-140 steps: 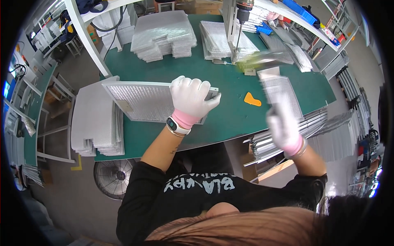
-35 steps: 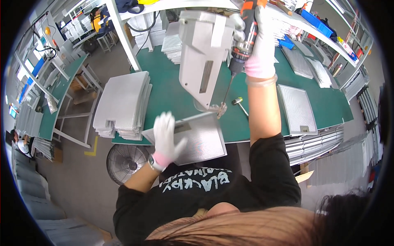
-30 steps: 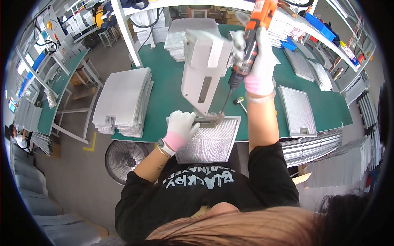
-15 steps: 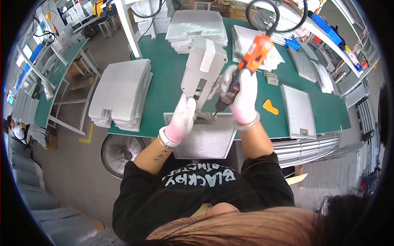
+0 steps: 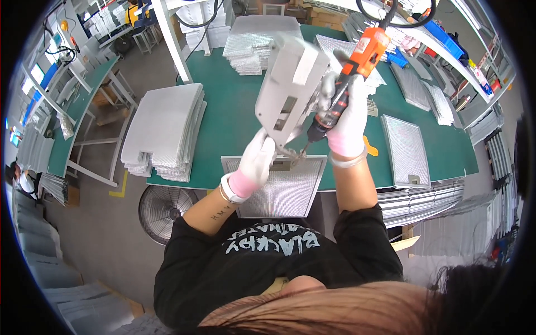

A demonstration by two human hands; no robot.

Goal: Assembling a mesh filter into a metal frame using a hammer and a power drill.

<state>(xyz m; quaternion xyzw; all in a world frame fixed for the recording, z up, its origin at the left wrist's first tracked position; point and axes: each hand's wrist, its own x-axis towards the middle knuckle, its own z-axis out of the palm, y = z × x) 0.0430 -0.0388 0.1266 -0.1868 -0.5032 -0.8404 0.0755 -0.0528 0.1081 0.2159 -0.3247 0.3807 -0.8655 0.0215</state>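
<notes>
My left hand (image 5: 258, 159), in a white glove with a pink cuff, grips the near end of a long light-grey housing (image 5: 287, 84). The housing is raised and tilted over the table, with slots in its side and a pale strip across its far end. My right hand (image 5: 347, 111), gloved too, is closed around an orange and black electric screwdriver (image 5: 352, 72), whose bit points down toward small metal parts (image 5: 295, 156) at the housing's near end. Whether the bit touches them I cannot tell. Below lies a framed mesh panel (image 5: 285, 190), overhanging the table's front edge.
Stacks of grey mesh sheets stand on the green table (image 5: 229, 111), one at left (image 5: 162, 123) and one at the back (image 5: 262, 36). At right lie a framed panel (image 5: 406, 148) and a yellow piece (image 5: 369, 146). A floor fan (image 5: 167, 214) stands below left.
The housing and the screwdriver have shifted to the right and tilted further. My right hand has moved right and slightly away; my left hand has moved slightly right with the housing.
</notes>
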